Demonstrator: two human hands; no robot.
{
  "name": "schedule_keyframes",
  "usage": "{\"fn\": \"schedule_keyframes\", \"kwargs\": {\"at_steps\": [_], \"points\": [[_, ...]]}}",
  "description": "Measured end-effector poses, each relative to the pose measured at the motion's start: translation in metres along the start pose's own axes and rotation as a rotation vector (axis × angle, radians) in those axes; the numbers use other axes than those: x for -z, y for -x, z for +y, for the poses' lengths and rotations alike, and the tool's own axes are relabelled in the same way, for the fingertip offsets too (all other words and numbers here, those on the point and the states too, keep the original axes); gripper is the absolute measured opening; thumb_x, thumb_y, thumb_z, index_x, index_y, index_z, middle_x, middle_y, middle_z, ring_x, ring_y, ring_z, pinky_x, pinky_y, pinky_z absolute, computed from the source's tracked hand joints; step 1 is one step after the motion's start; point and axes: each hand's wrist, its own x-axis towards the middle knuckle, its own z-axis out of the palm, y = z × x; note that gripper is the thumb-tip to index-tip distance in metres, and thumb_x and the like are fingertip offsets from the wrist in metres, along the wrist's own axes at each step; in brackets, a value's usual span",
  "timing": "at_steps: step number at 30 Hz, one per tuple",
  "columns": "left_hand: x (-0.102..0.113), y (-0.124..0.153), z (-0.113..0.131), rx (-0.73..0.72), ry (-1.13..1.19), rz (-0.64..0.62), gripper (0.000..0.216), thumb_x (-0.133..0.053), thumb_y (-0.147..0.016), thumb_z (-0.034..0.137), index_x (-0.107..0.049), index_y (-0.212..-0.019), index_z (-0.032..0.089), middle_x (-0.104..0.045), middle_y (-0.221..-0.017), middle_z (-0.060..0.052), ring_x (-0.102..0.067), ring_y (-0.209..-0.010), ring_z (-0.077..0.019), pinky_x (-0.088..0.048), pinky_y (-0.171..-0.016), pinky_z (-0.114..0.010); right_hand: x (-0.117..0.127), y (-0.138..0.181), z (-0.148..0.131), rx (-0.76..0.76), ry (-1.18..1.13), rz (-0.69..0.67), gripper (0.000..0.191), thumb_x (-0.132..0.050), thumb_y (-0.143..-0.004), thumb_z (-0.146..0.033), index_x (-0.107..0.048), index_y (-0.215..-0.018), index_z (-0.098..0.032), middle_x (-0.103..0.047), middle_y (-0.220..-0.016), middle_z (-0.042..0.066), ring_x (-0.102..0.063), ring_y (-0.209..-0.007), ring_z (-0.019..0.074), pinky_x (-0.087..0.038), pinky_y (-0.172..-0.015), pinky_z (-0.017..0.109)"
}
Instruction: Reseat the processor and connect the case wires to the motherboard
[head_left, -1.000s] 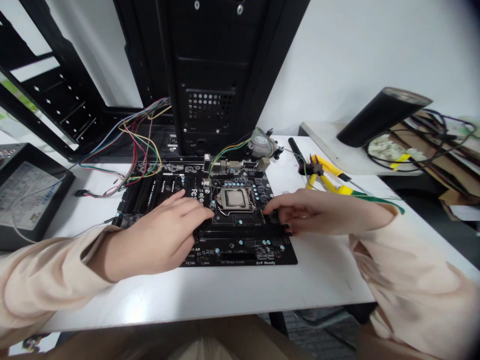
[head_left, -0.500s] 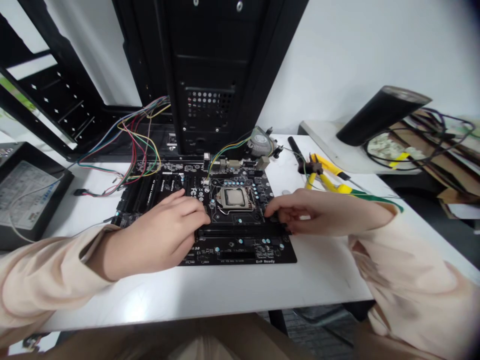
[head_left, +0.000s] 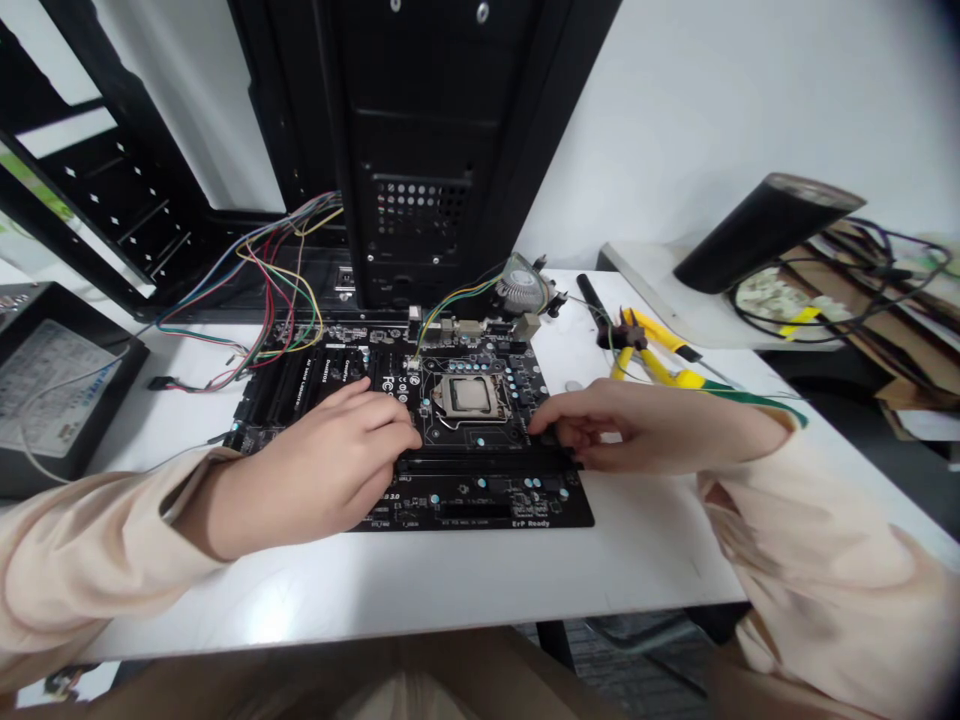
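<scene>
Head view: slots (head_left: 487, 460) lie between left grip (head_left: 330, 470) and right grip (head_left: 611, 425), likely so both brace the board (head_left: 454, 438); whether either is spread or pinching, I cannot tell.

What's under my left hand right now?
Your left hand is over the motherboard; black slots and white lettering show beside it. Whatever lies directly beneath it is covered, so I can't tell.

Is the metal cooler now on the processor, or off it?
Off: the metal cooler lies behind the motherboard, and the processor is uncovered.
</scene>
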Motion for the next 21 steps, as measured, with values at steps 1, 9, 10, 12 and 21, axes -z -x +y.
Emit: {"fn": "schedule_keyframes", "kwargs": {"at_steps": [1, 9, 10, 12, 21], "points": [[0.000, 0.000, 0.000, 0.001, -0.002, 0.000, 0.031, -0.039, -0.087, 0.009, -0.063, -0.104, 0.016, -0.063, -0.103, -0.008, -0.061, -0.098, -0.0210, -0.040, -0.107, -0.052, 0.000, 0.000, 0.000, -0.002, 0.002, 0.000, 0.040, -0.050, -0.077, -0.027, -0.064, -0.114, -0.018, -0.059, -0.071, 0.001, -0.055, -0.063, 0.0136, -0.043, -0.054, 0.023], [0.002, -0.003, 0.003, 0.014, -0.007, -0.032, 0.029, -0.041, -0.085, 0.012, -0.063, -0.104, 0.016, -0.061, -0.102, -0.008, -0.060, -0.096, -0.0225, -0.039, -0.105, -0.053, 0.001, 0.001, -0.008, -0.020, -0.018, -0.037, 0.051, -0.062, -0.074, -0.042, -0.063, -0.119, -0.018, -0.061, -0.070, 0.001, -0.057, -0.064, 0.0147, -0.044, -0.054, 0.023], [0.002, -0.003, 0.003, 0.011, -0.008, -0.027, 0.029, -0.041, -0.085, 0.012, -0.062, -0.105, 0.015, -0.062, -0.101, -0.008, -0.060, -0.096, -0.0227, -0.039, -0.104, -0.053, 0.001, 0.001, -0.009, -0.019, -0.017, -0.025, 0.050, -0.061, -0.075, -0.044, -0.064, -0.118, -0.018, -0.061, -0.070, 0.002, -0.057, -0.064, 0.0147, -0.043, -0.054, 0.023], [0.003, -0.003, 0.003, -0.007, -0.009, -0.005, 0.030, -0.041, -0.085, 0.013, -0.062, -0.106, 0.015, -0.062, -0.101, -0.009, -0.060, -0.097, -0.0231, -0.041, -0.102, -0.051, -0.001, 0.000, -0.009, -0.007, -0.001, 0.022, 0.047, -0.058, -0.079, -0.045, -0.064, -0.116, -0.018, -0.059, -0.067, 0.001, -0.055, -0.060, 0.0134, -0.041, -0.052, 0.023], [0.003, -0.001, 0.004, -0.092, 0.025, 0.062, 0.022, -0.043, -0.091, 0.019, -0.065, -0.093, 0.016, -0.066, -0.093, -0.006, -0.063, -0.093, -0.0208, -0.039, -0.104, -0.045, -0.020, -0.008, -0.006, 0.179, 0.227, 0.473, 0.032, -0.054, -0.087, -0.042, -0.066, -0.105, -0.017, -0.066, -0.075, 0.004, -0.060, -0.067, 0.0148, -0.049, -0.063, 0.027]]}}
